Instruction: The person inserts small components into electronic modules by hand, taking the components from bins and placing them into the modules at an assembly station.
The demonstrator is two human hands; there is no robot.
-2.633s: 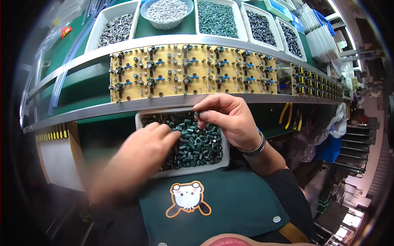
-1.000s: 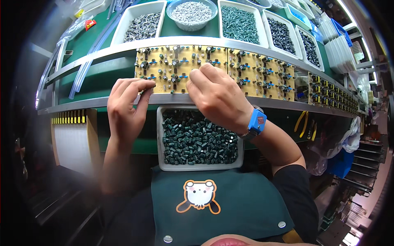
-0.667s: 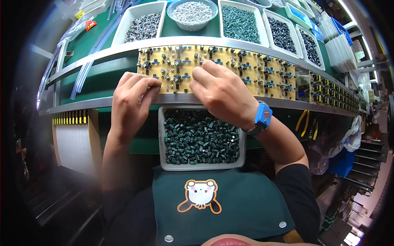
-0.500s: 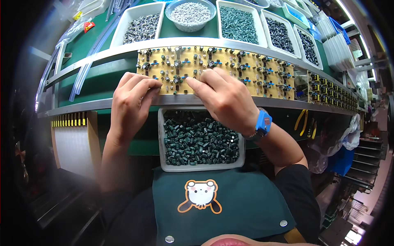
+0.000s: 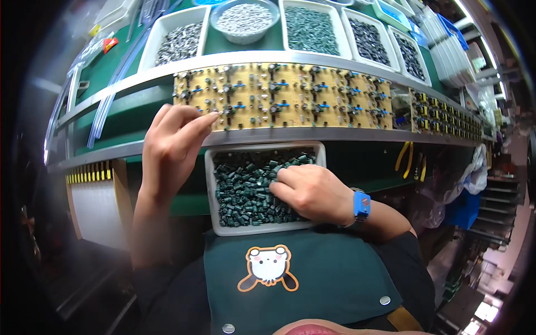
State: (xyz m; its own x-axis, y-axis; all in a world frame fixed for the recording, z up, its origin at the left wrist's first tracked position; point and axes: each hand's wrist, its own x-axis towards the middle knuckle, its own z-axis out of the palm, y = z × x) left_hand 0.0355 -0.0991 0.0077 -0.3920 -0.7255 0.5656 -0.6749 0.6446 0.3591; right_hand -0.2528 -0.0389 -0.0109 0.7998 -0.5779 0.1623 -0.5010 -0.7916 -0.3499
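Note:
My left hand [image 5: 170, 148] is at the left end of a tan circuit board panel [image 5: 290, 119], thumb and forefinger pinched together over its lower left part. Whatever lies between those fingertips is too small to make out. Rows of small upright components and blue parts cover the panel, which rests between two metal rails. My right hand [image 5: 315, 192], with a blue wrist strap [image 5: 362, 205], reaches into a white tray [image 5: 211, 195] of dark green cylindrical capacitors [image 5: 245, 190]. Its fingers are curled down among them, and their tips are hidden.
Beyond the rails [image 5: 111, 151] stand white bins of small parts [image 5: 312, 30] and a clear bowl of pale pieces [image 5: 244, 19]. A second panel with yellow parts [image 5: 441, 114] sits at right. Yellow-handled pliers [image 5: 406, 158] hang below the rail; a cardboard box [image 5: 97, 204] is at left.
My right hand has left the panel and come down into the tray of capacitors. My left hand stays pinched at the panel's left end. The whole view has shifted slightly.

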